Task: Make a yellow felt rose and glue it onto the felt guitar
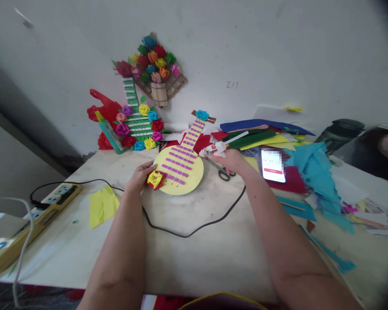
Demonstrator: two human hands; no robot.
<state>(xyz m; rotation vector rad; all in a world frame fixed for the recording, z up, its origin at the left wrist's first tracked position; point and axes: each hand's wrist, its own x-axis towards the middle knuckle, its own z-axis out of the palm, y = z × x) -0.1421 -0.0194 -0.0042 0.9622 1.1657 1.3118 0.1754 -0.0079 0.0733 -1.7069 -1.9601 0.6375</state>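
Observation:
A yellow paper guitar (197, 172) with purple strips across body and neck leans tilted over the table, a blue paper rose (202, 115) at its head. My left hand (140, 175) grips its left edge, fingers closed, beside a yellow-and-red paper flower (155, 179); whether that flower is fixed to the guitar I cannot tell. In my right hand (232, 161) is a white hot glue gun (218, 148), its glue stick (238, 138) poking out behind. The gun's tip points left, close to the guitar's right side. Scissors (224, 174) lie just under the right hand.
A black cord (187, 236) loops across the table towards a power strip (47, 215) at left. Behind stand a glue bottle (111, 134) and a green flowered guitar (139, 125). A phone (273, 165), blue crepe paper (317, 168) and scraps lie at right; yellow paper (103, 206) at left.

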